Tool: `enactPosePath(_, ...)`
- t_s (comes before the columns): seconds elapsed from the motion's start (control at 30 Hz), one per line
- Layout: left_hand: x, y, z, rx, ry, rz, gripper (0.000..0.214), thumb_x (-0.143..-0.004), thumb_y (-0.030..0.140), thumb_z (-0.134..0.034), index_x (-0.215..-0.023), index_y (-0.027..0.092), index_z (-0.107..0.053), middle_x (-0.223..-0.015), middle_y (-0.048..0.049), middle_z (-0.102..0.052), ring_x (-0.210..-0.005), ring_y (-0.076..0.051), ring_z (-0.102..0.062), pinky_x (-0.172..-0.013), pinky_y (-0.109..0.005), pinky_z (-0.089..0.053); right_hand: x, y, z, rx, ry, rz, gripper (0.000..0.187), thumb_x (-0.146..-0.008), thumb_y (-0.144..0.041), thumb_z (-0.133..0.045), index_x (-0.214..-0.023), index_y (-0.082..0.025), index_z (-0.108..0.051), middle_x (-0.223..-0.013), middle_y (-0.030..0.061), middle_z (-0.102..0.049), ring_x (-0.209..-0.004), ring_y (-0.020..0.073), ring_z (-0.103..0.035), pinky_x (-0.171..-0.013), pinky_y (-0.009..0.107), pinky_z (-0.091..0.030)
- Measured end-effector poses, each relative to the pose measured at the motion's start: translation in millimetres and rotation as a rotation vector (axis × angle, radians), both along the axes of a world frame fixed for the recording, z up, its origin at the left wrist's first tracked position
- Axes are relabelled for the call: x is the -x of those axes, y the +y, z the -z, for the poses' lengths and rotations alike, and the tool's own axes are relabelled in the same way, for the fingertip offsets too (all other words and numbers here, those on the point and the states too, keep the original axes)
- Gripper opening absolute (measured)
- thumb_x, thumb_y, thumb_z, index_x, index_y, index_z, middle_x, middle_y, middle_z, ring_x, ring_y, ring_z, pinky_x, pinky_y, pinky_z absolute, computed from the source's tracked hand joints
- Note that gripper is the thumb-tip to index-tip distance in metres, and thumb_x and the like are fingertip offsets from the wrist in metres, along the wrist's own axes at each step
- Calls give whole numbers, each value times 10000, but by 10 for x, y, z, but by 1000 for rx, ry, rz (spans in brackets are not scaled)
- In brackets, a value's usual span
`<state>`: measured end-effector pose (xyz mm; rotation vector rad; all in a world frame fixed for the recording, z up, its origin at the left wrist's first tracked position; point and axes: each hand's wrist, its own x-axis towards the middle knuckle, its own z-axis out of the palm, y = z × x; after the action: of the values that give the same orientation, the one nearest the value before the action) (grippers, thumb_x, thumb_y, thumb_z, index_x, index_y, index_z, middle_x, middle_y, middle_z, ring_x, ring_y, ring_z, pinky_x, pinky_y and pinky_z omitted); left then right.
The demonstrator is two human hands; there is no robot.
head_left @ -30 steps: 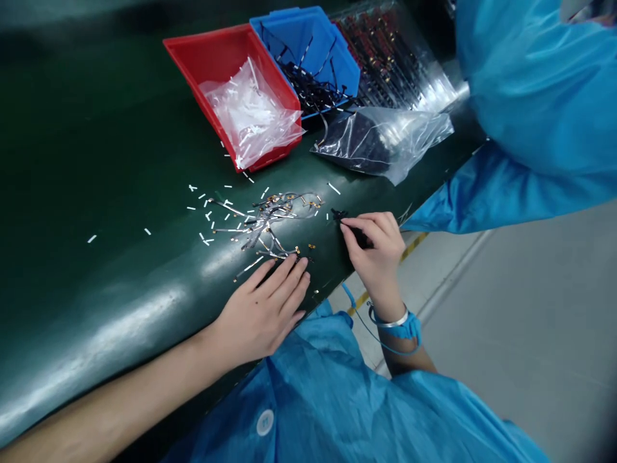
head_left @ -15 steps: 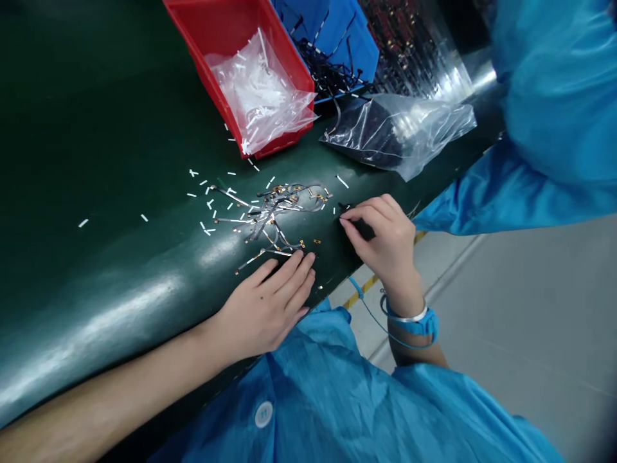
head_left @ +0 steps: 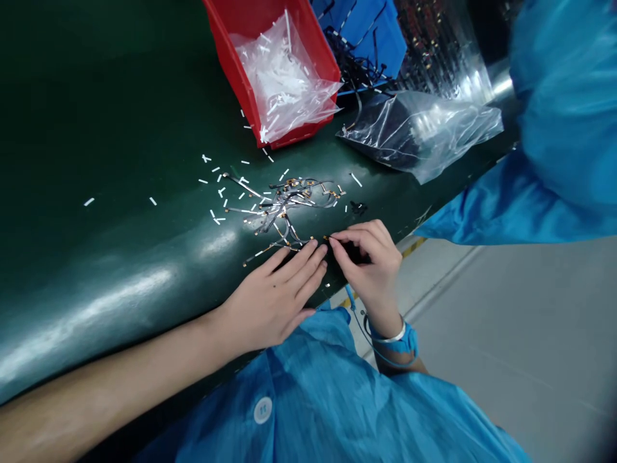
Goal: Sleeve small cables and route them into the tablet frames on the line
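My left hand (head_left: 279,292) lies flat on the green work surface, fingers stretched out, with the fingertips at the lower edge of a tangle of thin flat cables (head_left: 284,209). These are grey and black, with gold-coloured ends and white strips. Just right of those fingertips, thumb and forefinger of my right hand (head_left: 369,260) pinch at a small gold-coloured connector (head_left: 326,238). Whether a cable runs from it beneath my left fingers is hidden. A little cluster of black pieces (head_left: 358,208) lies above my right hand.
Small white strips (head_left: 216,218) are scattered left of the cables. Behind stand a red bin (head_left: 231,77) holding a bag of white strips and a blue bin (head_left: 393,38) with black cables. A clear plastic bag (head_left: 424,138) lies nearby. Another person's blue sleeve (head_left: 482,199) is at right.
My right hand has moved left and toward me, from the black pieces to the gold-coloured connector beside my left fingertips. My left hand stays flat. The whole view has shifted slightly.
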<state>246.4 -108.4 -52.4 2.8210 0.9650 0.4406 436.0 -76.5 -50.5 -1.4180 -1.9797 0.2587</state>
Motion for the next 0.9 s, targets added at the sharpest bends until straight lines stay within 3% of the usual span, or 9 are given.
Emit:
enactPosePath(0.33,3,11,0,11,12,3,548,-987,417,-331,-1342,43,-514,-1436,-157,-482,-1351,-285,-404,-1071,-408,-283,-46,-17,92,-258,-187,-132,125,-816,-96,-637,-878,-199,-668,-760,37,-648,-699,147,-535,-607,293,-478)
enactPosePath(0.53,2,7,0,15,6,3,545,-989,423,-330,-1336,51,-524,-1437,-153,-483,-1354,-278,-403,-1073,-405,-289,-73,-60,82,-261,-236,-167,225,-800,-66,-620,-969,-203,-675,-780,36,-625,-720,153,-525,-600,296,-477)
enactPosePath(0.63,9,7,0,19,1,4,545,-984,421,-353,-1343,45,-516,-1448,-157,-467,-1357,-285,-399,-1071,-409,-292,-66,-90,66,-178,-155,-117,213,-818,-78,-611,-975,-203,-684,-798,35,-625,-736,151,-542,-617,302,-482)
enactPosePath(0.8,5,12,-2,15,-17,4,522,-997,394,-313,-1320,52,-539,-1472,-157,-432,-1361,-290,-397,-1041,-410,-335,-121,-110,46,-105,7,160,143,-845,-128,-618,-913,-226,-697,-806,13,-635,-757,144,-592,-636,305,-492)
enactPosePath(0.9,1,-2,4,-11,-53,4,487,-1010,324,-276,-1286,42,-562,-1450,-164,-460,-1345,-287,-424,-1025,-408,-362,-131,-100,34,-62,7,175,93,-842,-162,-636,-853,-227,-701,-785,5,-638,-745,141,-597,-626,300,-493)
